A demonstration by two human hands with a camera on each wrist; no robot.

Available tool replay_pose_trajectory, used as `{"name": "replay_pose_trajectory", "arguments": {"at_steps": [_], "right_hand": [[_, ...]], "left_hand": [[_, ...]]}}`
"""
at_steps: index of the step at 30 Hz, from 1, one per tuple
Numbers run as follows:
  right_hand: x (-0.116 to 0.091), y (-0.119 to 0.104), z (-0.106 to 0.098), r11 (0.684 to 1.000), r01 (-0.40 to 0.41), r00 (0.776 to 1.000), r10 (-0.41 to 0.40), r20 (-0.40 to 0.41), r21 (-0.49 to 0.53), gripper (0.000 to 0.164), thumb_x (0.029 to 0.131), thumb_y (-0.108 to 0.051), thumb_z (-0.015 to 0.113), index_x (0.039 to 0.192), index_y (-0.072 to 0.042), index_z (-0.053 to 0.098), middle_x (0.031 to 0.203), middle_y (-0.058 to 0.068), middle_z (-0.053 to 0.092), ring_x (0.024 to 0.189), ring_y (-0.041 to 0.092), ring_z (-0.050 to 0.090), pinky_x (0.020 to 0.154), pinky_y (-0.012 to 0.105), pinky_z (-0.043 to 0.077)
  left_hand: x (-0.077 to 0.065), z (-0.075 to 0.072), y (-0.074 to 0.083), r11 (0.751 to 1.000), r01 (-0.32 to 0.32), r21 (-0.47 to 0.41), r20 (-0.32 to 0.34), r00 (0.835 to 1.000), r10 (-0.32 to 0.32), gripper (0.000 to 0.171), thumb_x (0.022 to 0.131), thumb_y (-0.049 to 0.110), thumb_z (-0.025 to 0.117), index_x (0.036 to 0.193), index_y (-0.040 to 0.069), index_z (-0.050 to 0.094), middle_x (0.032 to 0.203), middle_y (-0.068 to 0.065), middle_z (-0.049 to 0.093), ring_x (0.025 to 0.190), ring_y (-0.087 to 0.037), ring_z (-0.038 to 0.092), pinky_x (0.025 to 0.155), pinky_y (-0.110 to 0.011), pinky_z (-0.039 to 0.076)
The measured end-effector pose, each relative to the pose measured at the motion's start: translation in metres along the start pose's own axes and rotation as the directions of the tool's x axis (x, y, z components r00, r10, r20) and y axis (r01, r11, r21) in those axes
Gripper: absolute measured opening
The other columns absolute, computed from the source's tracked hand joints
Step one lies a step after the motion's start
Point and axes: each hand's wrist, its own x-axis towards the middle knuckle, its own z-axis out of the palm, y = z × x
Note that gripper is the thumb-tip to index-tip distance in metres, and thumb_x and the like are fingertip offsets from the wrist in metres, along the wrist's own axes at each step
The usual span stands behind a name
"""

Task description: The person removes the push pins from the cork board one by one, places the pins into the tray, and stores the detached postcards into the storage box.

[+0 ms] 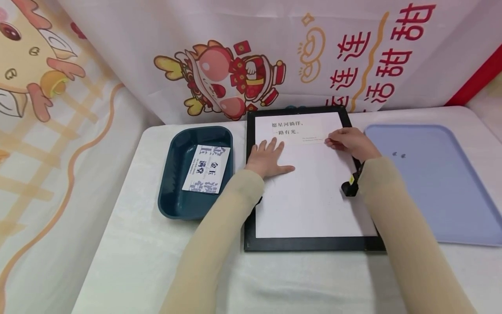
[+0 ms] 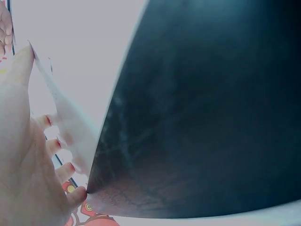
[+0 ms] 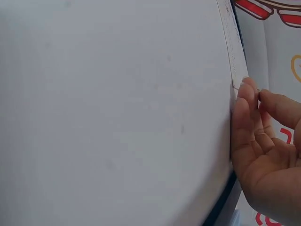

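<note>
A white board with a black border (image 1: 251, 226) lies on the table. At its top is a white printed card (image 1: 286, 138), almost the same white as the board. The left hand (image 1: 268, 160) rests with fingers spread at the card's lower left, fingertips over its bottom edge; the left wrist view shows this hand (image 2: 35, 155) beside the dark border. At the card's lower right corner, the right hand (image 1: 351, 141) pinches the corner between thumb and fingers. The right wrist view shows the fingers (image 3: 242, 117) of this hand close against the board.
To the left, a dark teal tray (image 1: 168, 192) holds a white card with blue lettering (image 1: 208, 170). A light blue tray (image 1: 443, 187) lies to the right. Behind the table hangs a printed cloth (image 1: 133, 56). A black wrist device (image 1: 350, 187) sits at the right sleeve.
</note>
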Motion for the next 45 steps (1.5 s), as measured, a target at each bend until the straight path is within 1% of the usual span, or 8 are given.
{"name": "replay_pose_trajectory", "arguments": {"at_steps": [3,9,12,16,21,25,36,45], "right_hand": [[0.000,0.001,0.001,1.000,0.025,1.000,-0.025,-0.015,0.004,0.049,0.099,-0.028,0.050,0.136,0.003,0.042,0.085,-0.014,0.061,0.078,-0.006,0.061,0.074,0.011,0.050],[-0.003,-0.002,0.003,1.000,0.007,0.999,-0.008,-0.039,-0.019,0.050,0.098,-0.030,0.051,0.138,0.000,0.046,0.086,-0.016,0.060,0.080,-0.006,0.059,0.076,0.012,0.049],[-0.004,-0.003,0.004,1.000,-0.013,0.999,0.012,-0.046,-0.016,0.050,0.099,-0.031,0.050,0.140,-0.003,0.045,0.095,-0.013,0.059,0.084,-0.005,0.058,0.086,0.017,0.048],[-0.004,-0.003,0.004,0.996,-0.043,0.997,0.048,-0.066,0.080,0.048,0.099,-0.030,0.050,0.139,-0.005,0.046,0.094,-0.010,0.061,0.084,-0.003,0.059,0.087,0.017,0.049],[-0.006,-0.003,0.001,0.976,-0.068,0.995,0.082,-0.060,0.206,0.044,0.098,-0.029,0.052,0.135,-0.006,0.049,0.088,-0.011,0.062,0.081,-0.001,0.061,0.076,0.013,0.049],[-0.008,-0.004,0.000,0.980,-0.091,0.992,0.105,-0.073,0.178,0.046,0.099,-0.031,0.049,0.138,-0.006,0.045,0.093,-0.008,0.059,0.082,0.000,0.059,0.077,0.013,0.049],[-0.015,0.000,-0.013,0.998,-0.062,0.995,0.064,-0.076,0.029,0.053,0.101,-0.035,0.042,0.145,-0.005,0.038,0.106,-0.007,0.054,0.096,0.008,0.049,0.083,0.018,0.043],[-0.024,0.001,-0.035,0.999,-0.025,0.996,0.023,-0.081,-0.029,0.057,0.099,-0.041,0.044,0.144,-0.006,0.038,0.088,-0.020,0.057,0.089,0.003,0.051,0.078,0.019,0.043]], "left_hand": [[0.001,0.000,0.000,1.000,-0.001,-0.001,-0.006,1.000,0.001,0.088,0.089,0.069,0.041,0.155,0.022,0.007,0.164,-0.004,0.004,0.150,-0.029,0.008,0.122,-0.049,0.009],[0.002,-0.001,-0.001,1.000,0.000,0.006,-0.015,1.000,0.000,0.089,0.089,0.070,0.041,0.155,0.022,0.007,0.164,-0.004,0.004,0.150,-0.029,0.008,0.122,-0.049,0.010],[0.002,-0.001,0.000,1.000,0.001,0.003,-0.015,1.000,-0.001,0.088,0.089,0.069,0.042,0.155,0.022,0.007,0.164,-0.004,0.004,0.150,-0.029,0.008,0.122,-0.049,0.010],[0.002,-0.002,0.001,1.000,-0.005,0.000,-0.014,1.000,0.005,0.087,0.090,0.068,0.041,0.155,0.022,0.008,0.164,-0.004,0.005,0.150,-0.029,0.009,0.122,-0.049,0.010],[0.000,-0.003,0.004,1.000,-0.006,-0.002,-0.005,1.000,0.006,0.087,0.090,0.068,0.041,0.155,0.022,0.007,0.164,-0.004,0.004,0.150,-0.029,0.008,0.122,-0.049,0.009],[-0.001,-0.003,0.004,1.000,-0.004,0.004,-0.003,1.000,0.004,0.087,0.090,0.068,0.041,0.155,0.022,0.007,0.164,-0.004,0.004,0.151,-0.029,0.008,0.122,-0.048,0.009],[0.001,0.002,0.000,1.000,-0.004,0.015,-0.004,1.000,0.004,0.089,0.089,0.070,0.040,0.155,0.022,0.006,0.164,-0.004,0.004,0.150,-0.030,0.008,0.121,-0.050,0.011],[0.000,0.002,0.000,1.000,-0.003,-0.012,0.001,1.000,0.003,0.089,0.089,0.069,0.041,0.155,0.022,0.006,0.164,-0.004,0.002,0.151,-0.029,0.006,0.122,-0.049,0.008]]}}
